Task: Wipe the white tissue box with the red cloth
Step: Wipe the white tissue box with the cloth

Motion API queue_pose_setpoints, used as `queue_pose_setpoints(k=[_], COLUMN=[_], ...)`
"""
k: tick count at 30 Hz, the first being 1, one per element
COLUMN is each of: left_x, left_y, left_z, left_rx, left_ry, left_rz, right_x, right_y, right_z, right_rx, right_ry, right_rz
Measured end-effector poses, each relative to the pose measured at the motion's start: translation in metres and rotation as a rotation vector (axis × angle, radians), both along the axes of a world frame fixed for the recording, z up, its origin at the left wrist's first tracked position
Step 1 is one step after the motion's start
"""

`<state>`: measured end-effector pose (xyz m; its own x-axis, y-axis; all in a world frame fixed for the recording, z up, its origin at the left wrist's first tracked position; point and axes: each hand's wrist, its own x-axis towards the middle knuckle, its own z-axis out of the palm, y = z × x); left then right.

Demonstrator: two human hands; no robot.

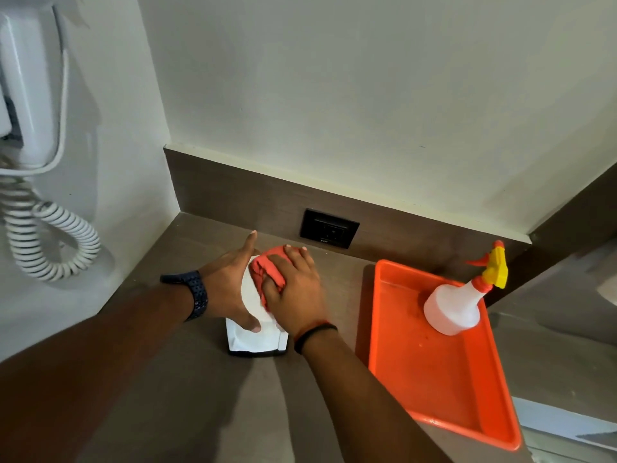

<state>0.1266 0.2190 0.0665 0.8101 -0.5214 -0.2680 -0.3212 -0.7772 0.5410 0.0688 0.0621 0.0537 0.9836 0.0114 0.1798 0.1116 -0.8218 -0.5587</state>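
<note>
The white tissue box stands on the brown counter near the back left corner. My left hand grips the box from its left side, thumb on the top front and fingers along the far side. My right hand presses a bunched red cloth flat onto the top of the box. Much of the box top is hidden under both hands and the cloth.
An orange tray lies to the right with a white spray bottle standing in its far end. A black wall socket sits in the backsplash behind the box. A white wall phone with coiled cord hangs at left.
</note>
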Motion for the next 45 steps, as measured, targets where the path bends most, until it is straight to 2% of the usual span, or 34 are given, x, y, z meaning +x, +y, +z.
queue_pose_setpoints(k=[9, 11, 13, 17, 23, 25, 28, 30, 34, 38, 41, 45], left_x=[-0.001, -0.001, -0.001, 0.001, 0.003, 0.004, 0.005, 0.005, 0.0, 0.002, 0.006, 0.011], left_y=[0.0, -0.002, -0.003, -0.01, -0.021, -0.023, -0.022, -0.022, -0.025, -0.03, -0.034, -0.033], left_z=[-0.005, -0.003, 0.0, 0.005, 0.012, 0.013, 0.012, 0.009, -0.004, -0.012, -0.011, -0.006], left_rx=[-0.07, -0.016, 0.031, 0.142, 0.276, 0.288, 0.261, 0.24, 0.231, 0.344, 0.348, 0.275], left_ry=[-0.014, 0.0, 0.003, -0.093, -0.076, -0.085, -0.112, -0.139, -0.236, -0.291, -0.291, -0.278], left_rz=[-0.047, -0.016, 0.011, -0.031, -0.077, -0.082, -0.09, -0.099, -0.037, -0.054, -0.12, -0.18], right_x=[-0.028, -0.029, -0.025, -0.008, -0.02, -0.021, -0.002, 0.012, 0.025, 0.006, -0.014, -0.005], right_y=[0.001, -0.004, 0.003, 0.004, -0.003, -0.001, -0.001, -0.002, -0.007, -0.002, 0.003, 0.0], right_z=[-0.018, -0.024, -0.023, -0.019, -0.031, -0.03, -0.022, -0.016, -0.022, -0.037, -0.048, -0.042], right_rx=[0.039, 0.22, 0.455, 0.793, 1.27, 1.27, 1.126, 1.103, 1.205, 1.247, 1.242, 1.188], right_ry=[-0.247, -0.214, -0.087, 0.097, 0.296, 0.291, 0.176, 0.18, 0.265, 0.321, 0.199, 0.071], right_rz=[0.068, -0.024, -0.149, -0.353, -0.486, -0.477, -0.389, -0.355, -0.444, -0.539, -0.527, -0.39])
